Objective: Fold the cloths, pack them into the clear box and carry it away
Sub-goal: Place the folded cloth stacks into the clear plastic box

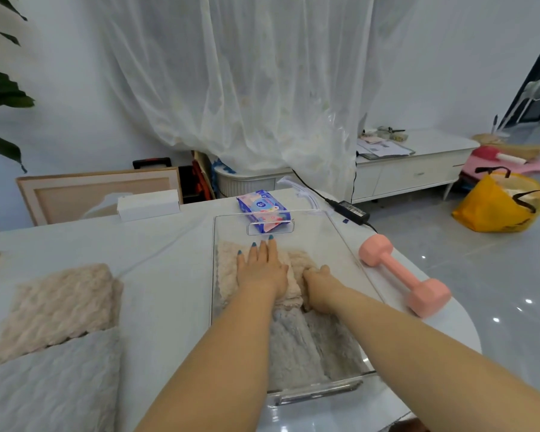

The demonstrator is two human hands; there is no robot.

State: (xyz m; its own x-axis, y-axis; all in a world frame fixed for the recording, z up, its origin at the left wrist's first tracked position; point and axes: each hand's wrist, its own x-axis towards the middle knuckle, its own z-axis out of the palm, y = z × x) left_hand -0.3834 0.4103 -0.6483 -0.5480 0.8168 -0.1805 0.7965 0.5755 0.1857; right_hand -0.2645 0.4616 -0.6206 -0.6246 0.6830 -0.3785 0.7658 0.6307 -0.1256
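The clear box (343,244) stands on the white table in front of me. A folded beige cloth (228,266) lies in its far half and a grey cloth (293,347) in its near half. My left hand (261,269) lies flat with straight fingers on the beige cloth inside the box. My right hand (318,286) is beside it in the box, fingers curled down into the beige cloth's right edge. On the table to the left lie another folded beige cloth (56,307) and a folded grey cloth (50,381).
A pink dumbbell (402,274) lies just right of the box near the table's edge. Behind the box are a blue wipes pack (261,208), a white carton (148,204) and a black power adapter (353,210). A yellow bag (499,207) sits on the floor at right.
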